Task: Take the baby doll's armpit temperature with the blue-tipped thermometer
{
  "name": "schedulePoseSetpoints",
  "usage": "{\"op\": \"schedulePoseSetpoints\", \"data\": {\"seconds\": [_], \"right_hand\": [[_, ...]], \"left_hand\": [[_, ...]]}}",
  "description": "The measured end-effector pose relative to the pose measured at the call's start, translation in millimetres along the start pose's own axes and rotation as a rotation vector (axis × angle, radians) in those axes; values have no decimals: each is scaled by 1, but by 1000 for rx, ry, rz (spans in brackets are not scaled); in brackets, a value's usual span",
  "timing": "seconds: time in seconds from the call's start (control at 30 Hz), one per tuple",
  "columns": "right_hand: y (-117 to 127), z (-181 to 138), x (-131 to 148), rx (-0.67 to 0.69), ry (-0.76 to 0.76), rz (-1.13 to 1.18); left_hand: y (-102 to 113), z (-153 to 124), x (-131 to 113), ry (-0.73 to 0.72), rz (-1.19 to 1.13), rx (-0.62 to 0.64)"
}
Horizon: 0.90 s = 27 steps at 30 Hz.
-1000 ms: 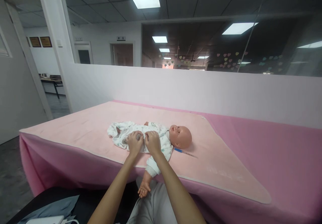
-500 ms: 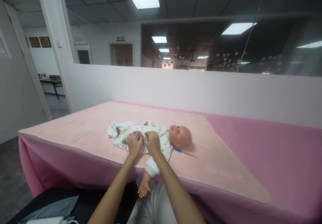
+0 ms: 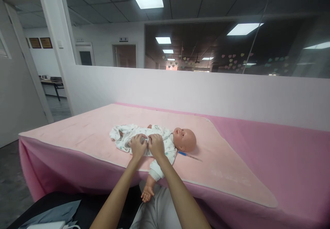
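A baby doll [image 3: 186, 139] lies on its back on the pink mat, head to the right. It wears a white printed romper [image 3: 168, 148]. My left hand [image 3: 138, 146] and my right hand [image 3: 156, 146] are side by side over the doll's belly, fingers curled and pinching the romper's front. What exactly sits between the fingertips is partly hidden by the hands. One doll arm [image 3: 149, 187] hangs over the table edge between my forearms. Beside the doll's head lies a thin clear stick with a blue end [image 3: 182, 153], apart from both hands.
A pale pink mat [image 3: 227, 167] covers much of the table, over a darker pink cloth [image 3: 257, 136]. A white wall [image 3: 206, 93] with a window above it stands behind. At lower left, grey cloth [image 3: 56, 215] and a white device [image 3: 47, 225] lie on something black.
The fingers of my left hand have shifted slightly on the romper, and a little white shows between the hands. The doll and my right hand look the same.
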State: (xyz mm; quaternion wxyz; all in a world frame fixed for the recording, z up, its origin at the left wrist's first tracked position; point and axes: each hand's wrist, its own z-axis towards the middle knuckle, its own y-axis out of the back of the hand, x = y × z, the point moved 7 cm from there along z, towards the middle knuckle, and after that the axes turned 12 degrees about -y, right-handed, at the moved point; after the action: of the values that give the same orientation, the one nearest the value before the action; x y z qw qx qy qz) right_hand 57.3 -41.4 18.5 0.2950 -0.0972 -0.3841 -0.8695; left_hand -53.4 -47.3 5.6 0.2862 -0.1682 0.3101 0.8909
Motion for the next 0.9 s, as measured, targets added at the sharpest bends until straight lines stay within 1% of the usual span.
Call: {"op": "schedulePoseSetpoints", "data": {"seconds": [0.37,0.53,0.9], "right_hand": [[0,0,0,3,-8,-6],[-1,0,1,8,-6,-13],[0,0,0,17,-8,-20]], "left_hand": [[0,0,3,13,15,-15],[0,1,2,20,39,-3],[1,0,4,53,-10,-30]]}}
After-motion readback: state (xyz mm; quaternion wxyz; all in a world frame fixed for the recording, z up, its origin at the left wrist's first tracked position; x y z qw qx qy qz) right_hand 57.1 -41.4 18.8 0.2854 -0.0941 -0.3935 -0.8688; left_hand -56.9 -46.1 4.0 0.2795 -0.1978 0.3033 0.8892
